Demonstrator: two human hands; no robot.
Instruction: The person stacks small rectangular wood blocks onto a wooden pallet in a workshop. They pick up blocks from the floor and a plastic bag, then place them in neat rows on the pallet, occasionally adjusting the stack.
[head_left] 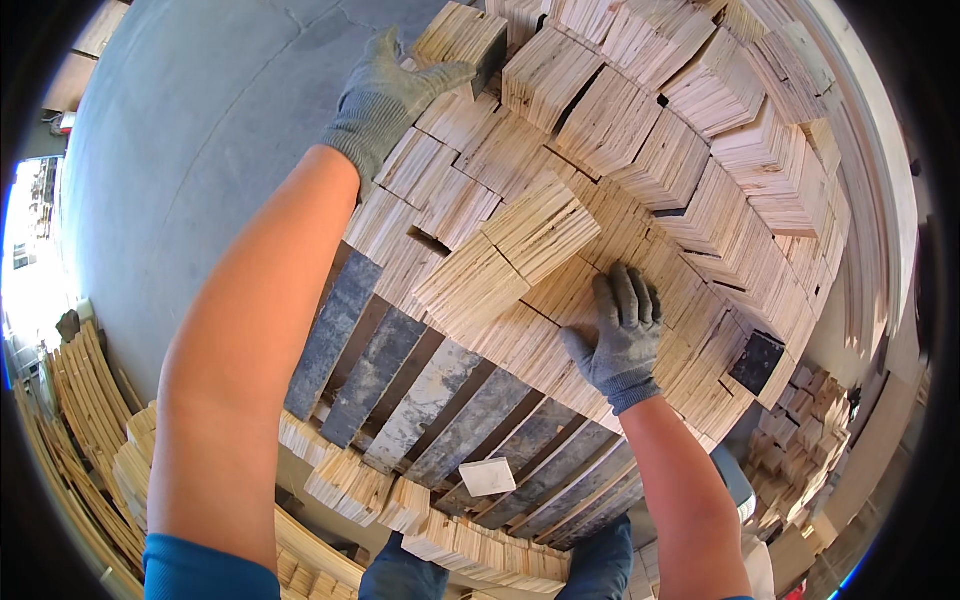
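My left hand (385, 100), in a grey knit glove, reaches to the far left corner of a stack of plywood blocks. Its thumb lies along the near side of a block (455, 38), with the other fingers spread at that block's left side. My right hand (625, 335), gloved too, rests with fingers stretched out on the top layer of blocks (690, 335). Between the hands, two blocks (510, 255) lie end to end at a slant on that layer. Farther back, a raised row of blocks (610, 115) runs along the stack.
Dark slats (420, 405) of a pallet stick out on the near side, with a small white piece (487, 477) on them. More blocks (480, 550) line up by my legs. Wood strips (75, 430) lie at left, and a heap of blocks (800, 430) at right.
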